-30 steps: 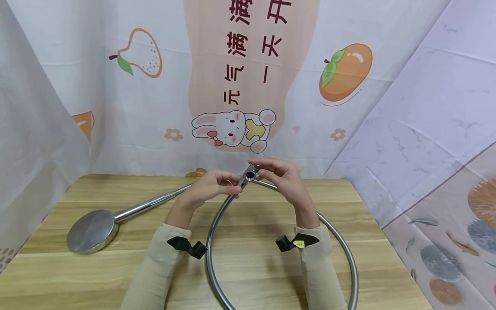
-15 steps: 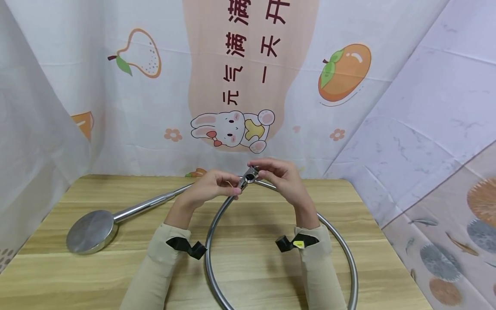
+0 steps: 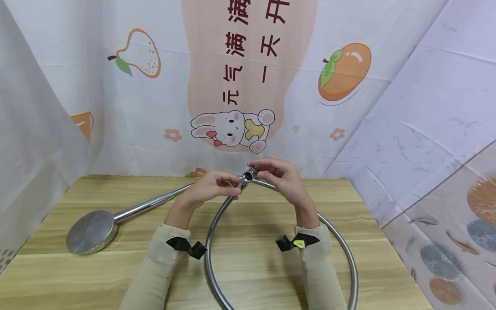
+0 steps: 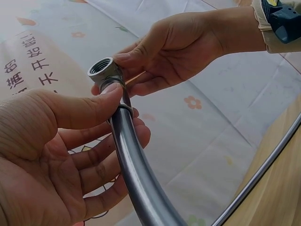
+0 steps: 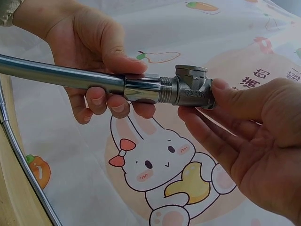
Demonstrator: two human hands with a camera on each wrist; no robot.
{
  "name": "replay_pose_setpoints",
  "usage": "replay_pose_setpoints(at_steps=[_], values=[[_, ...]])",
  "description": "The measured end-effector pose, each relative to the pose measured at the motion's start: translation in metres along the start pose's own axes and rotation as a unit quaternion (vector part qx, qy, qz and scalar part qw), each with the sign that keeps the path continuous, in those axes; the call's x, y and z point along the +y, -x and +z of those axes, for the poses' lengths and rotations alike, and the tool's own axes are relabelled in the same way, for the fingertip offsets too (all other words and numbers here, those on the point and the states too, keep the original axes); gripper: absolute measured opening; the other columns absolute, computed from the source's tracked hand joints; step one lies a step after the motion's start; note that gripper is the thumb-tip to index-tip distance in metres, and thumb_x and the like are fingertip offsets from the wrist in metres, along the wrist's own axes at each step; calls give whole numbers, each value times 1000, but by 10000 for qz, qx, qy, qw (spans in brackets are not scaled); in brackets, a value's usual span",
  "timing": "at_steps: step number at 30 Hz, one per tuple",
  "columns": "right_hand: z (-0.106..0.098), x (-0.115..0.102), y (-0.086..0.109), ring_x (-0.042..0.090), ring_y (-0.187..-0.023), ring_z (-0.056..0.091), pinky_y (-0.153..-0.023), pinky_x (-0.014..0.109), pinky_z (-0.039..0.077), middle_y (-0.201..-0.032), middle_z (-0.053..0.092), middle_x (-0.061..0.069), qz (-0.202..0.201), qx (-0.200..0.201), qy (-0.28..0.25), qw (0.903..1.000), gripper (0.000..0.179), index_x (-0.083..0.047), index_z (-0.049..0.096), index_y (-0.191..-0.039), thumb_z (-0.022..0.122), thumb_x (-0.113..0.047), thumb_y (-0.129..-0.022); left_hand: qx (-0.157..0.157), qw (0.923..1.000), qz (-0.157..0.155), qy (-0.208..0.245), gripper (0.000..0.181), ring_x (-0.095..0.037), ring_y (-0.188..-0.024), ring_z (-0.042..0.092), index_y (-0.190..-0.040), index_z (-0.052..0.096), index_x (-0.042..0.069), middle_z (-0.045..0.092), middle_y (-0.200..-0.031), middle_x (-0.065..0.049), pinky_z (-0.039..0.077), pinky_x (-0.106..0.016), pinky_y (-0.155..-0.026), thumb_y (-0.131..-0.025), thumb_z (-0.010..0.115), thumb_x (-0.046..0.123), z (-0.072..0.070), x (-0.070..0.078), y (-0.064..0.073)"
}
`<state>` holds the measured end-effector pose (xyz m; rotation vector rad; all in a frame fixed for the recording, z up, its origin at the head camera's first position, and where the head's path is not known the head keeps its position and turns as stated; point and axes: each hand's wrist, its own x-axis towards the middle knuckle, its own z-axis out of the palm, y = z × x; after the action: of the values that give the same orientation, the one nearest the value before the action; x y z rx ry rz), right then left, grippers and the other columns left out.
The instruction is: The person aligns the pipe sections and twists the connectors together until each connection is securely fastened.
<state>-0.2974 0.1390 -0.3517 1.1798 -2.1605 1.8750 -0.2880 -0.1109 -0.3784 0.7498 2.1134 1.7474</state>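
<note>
A bare metal pipe fitting (image 5: 192, 93) with a round side port is at the end of a grey metal shower hose (image 3: 352, 269). My left hand (image 3: 205, 188) grips the hose's chrome end nut (image 5: 143, 88), thumb on one side and fingertips on the other. My right hand (image 3: 284, 178) pinches the far end of the fitting between thumb and fingers. Between nut and fitting, a few screw threads (image 5: 166, 89) show in the right wrist view. The side port faces up in that view, and its inner thread shows in the left wrist view. Both hands are raised near the table's back edge.
A round chrome shower head (image 3: 91, 232) with a long handle (image 3: 147, 206) lies on the left of the wooden table (image 3: 267, 267). The hose loops around under the right forearm. A printed curtain (image 3: 155, 107) hangs behind the table.
The fitting has turned slightly in the right fingers, its port shifting a little to the left. The left hand stays in place on the nut.
</note>
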Motion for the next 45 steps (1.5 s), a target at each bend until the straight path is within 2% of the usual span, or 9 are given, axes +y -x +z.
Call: replay_pose_setpoints(at_steps=[6, 9, 13, 20, 27, 31, 34, 40, 45], values=[[0, 0, 1, 15, -103, 72, -93, 38, 60, -122, 69, 23, -161, -294, -285, 9990, 29, 12, 65, -125, 61, 2, -99, -76, 9999, 79, 35, 24, -19, -86, 69, -116, 71, -5, 69, -93, -5, 59, -33, -84, -96, 70, 8, 0, -1, -1], [0, 0, 1, 14, -102, 72, -93, 37, 60, -121, 71, 17, -104, -245, -257, 9993, 28, 11, 66, -124, 61, 3, -98, -99, 9999, 96, 39, 22, -19, -86, 69, -114, 72, -4, 69, -92, -4, 59, -33, -84, -96, 70, 8, 0, -1, -1], [0, 0, 1, 13, -100, 72, -92, 35, 61, -120, 72, 16, 22, -105, -149, 9998, 26, 9, 68, -121, 64, 3, -96, -141, 9998, 105, 65, 21, -19, -85, 69, -114, 72, -4, 68, -92, -4, 59, -33, -83, -96, 70, 7, 0, -2, -1], [0, -1, 1, 12, -98, 72, -90, 29, 60, -117, 72, 22, 81, 25, 98, 9999, 25, 7, 71, -119, 68, 1, -95, -170, 9998, 95, 76, 24, -19, -85, 69, -116, 71, -4, 70, -93, -4, 59, -33, -83, -95, 70, 8, 1, -2, -1], [-3, -2, 1, 13, -100, 72, -93, 44, 60, -120, 71, 20, 52, -273, -114, 9995, 28, 10, 66, -125, 63, 2, -98, -100, 9999, 90, -34, 20, -20, -85, 69, -111, 73, -3, 70, -93, -7, 57, -33, -83, -95, 71, 8, 0, -1, 0], [-2, -1, 1, 13, -100, 72, -91, 42, 61, -121, 70, 23, 23, -232, -114, 9997, 27, 11, 67, -123, 63, 4, -97, -107, 9999, 134, 13, 24, -19, -84, 69, -116, 72, -5, 70, -93, -7, 58, -34, -83, -95, 71, 8, 0, -1, 0], [-2, 0, 1, 12, -98, 72, -88, 34, 62, -120, 70, 27, 67, -77, -14, 9999, 25, 10, 69, -120, 65, 5, -96, -134, 9997, 195, 77, 25, -18, -83, 69, -117, 71, -7, 70, -92, -5, 59, -33, -82, -95, 70, 7, 0, -1, 0], [-1, 0, 1, 12, -91, 73, -83, 25, 61, -110, 75, 18, 242, 266, 278, 9990, 22, 5, 73, -114, 71, 3, -92, -147, 9996, 209, 88, 20, -18, -83, 69, -113, 73, -3, 70, -90, -5, 59, -34, -82, -95, 70, 7, 1, -1, 0], [-1, 0, 0, 11, -88, 72, -81, 25, 61, -110, 75, 17, 214, 276, 357, 9988, 23, 4, 73, -114, 72, 3, -92, -123, 9998, 161, 59, 20, -19, -84, 69, -112, 73, -2, 70, -91, -5, 59, -35, -83, -95, 70, 8, 1, 0, 0]])
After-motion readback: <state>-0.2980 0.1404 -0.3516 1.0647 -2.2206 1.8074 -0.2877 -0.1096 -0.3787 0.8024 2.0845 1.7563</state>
